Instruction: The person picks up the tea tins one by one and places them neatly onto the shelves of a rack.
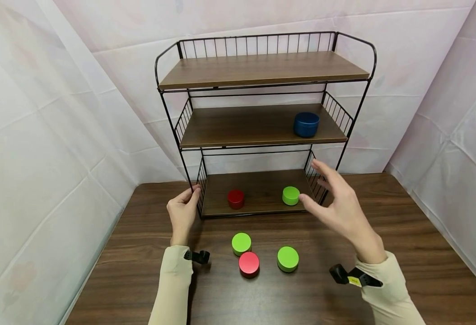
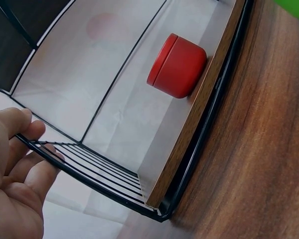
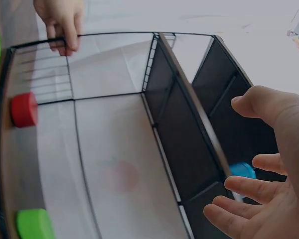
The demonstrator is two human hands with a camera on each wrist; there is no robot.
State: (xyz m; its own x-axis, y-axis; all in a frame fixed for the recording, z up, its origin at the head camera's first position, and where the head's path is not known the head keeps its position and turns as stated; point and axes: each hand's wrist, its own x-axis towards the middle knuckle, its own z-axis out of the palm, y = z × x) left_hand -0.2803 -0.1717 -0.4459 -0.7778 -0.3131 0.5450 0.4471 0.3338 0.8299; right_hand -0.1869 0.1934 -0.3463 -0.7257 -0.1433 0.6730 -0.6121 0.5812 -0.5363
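My left hand (image 1: 182, 213) grips the black wire frame at the lower left side of a three-tier shelf rack (image 1: 258, 70); in the left wrist view its fingers (image 2: 42, 177) curl round the side rail. In front of the rack's lower right, my right hand (image 1: 341, 210) is held in the air, fingers spread, with nothing in it. A green round tin (image 1: 291, 196) on the bottom shelf is nearest its thumb. Left on that shelf sits a red tin (image 1: 235, 199). A blue tin (image 1: 306, 124) stands on the middle shelf at the right.
On the wooden table (image 1: 140, 271) before the rack are a green tin (image 1: 241, 243), a red-lidded tin (image 1: 249, 264) close against it, and another green tin (image 1: 288, 258) to their right. Pale cloth (image 1: 59, 135) hangs behind and at both sides.
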